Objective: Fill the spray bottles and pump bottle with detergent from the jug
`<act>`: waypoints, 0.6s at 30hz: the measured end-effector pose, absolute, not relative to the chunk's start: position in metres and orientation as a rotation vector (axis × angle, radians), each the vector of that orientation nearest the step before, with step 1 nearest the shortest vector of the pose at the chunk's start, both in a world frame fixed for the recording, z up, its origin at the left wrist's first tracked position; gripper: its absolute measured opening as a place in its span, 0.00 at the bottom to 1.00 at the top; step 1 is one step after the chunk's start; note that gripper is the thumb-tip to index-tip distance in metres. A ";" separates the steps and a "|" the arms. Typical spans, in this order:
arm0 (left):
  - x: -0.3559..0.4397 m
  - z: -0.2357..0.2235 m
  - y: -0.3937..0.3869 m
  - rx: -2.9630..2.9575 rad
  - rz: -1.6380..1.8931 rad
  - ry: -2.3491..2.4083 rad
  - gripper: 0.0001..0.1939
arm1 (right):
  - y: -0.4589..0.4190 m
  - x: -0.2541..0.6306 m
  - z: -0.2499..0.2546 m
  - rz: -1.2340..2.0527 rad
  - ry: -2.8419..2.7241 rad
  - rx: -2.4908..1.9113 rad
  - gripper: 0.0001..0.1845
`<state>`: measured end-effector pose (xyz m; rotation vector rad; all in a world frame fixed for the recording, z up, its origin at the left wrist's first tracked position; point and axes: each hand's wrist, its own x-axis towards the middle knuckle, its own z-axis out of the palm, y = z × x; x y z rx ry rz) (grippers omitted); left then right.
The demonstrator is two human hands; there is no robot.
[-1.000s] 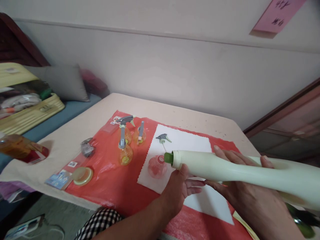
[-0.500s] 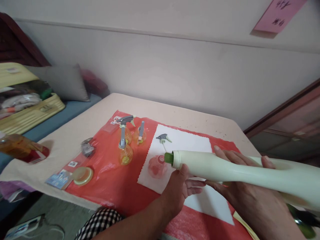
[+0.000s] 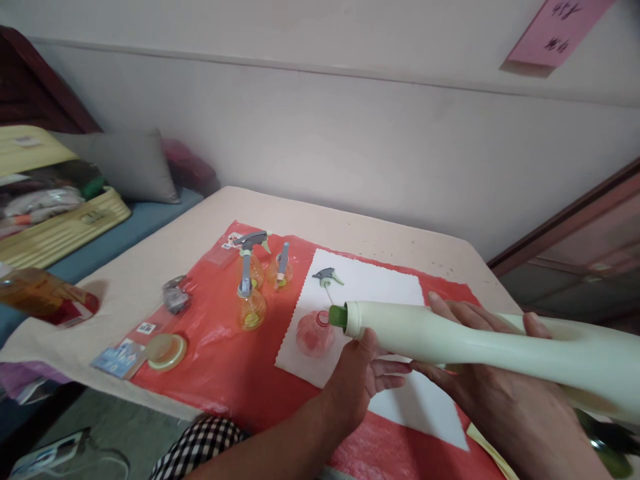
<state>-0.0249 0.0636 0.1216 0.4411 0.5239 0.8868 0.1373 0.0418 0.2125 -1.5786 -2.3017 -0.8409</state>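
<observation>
A pale green plastic jug (image 3: pixel 405 327) with a built-in handle lies nearly level across my hands, its uncapped mouth facing left. A dark green spout lip (image 3: pixel 337 315) shows inside the mouth. My left hand (image 3: pixel 356 377) holds the neck from below, thumb against its side. Farther back, my right hand (image 3: pixel 493 390) grips the jug at its handle, fingers over the top. Just beyond the mouth stands a clear pink round bottle (image 3: pixel 314 335) with an open neck. Behind it a grey-green spray head (image 3: pixel 329 275) with its tube rests on white paper (image 3: pixel 370 277). No stream of liquid can be made out.
Several yellow spray bottles (image 3: pixel 251 310) stand on the red plastic sheet (image 3: pixel 215 353). Left of them are a round lid-like disc (image 3: pixel 167 351), a blue packet (image 3: pixel 119 360) and a dark wrapped item (image 3: pixel 176 295). An amber drink bottle (image 3: pixel 45 297) is at the far left.
</observation>
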 end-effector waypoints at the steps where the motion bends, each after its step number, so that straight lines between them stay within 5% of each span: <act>1: -0.025 0.122 0.063 0.439 0.886 0.523 0.43 | 0.042 0.137 0.213 -0.833 -2.304 -1.575 0.34; 18: -0.027 0.122 0.065 0.490 0.895 0.521 0.43 | 0.044 0.135 0.215 -0.827 -2.256 -1.542 0.32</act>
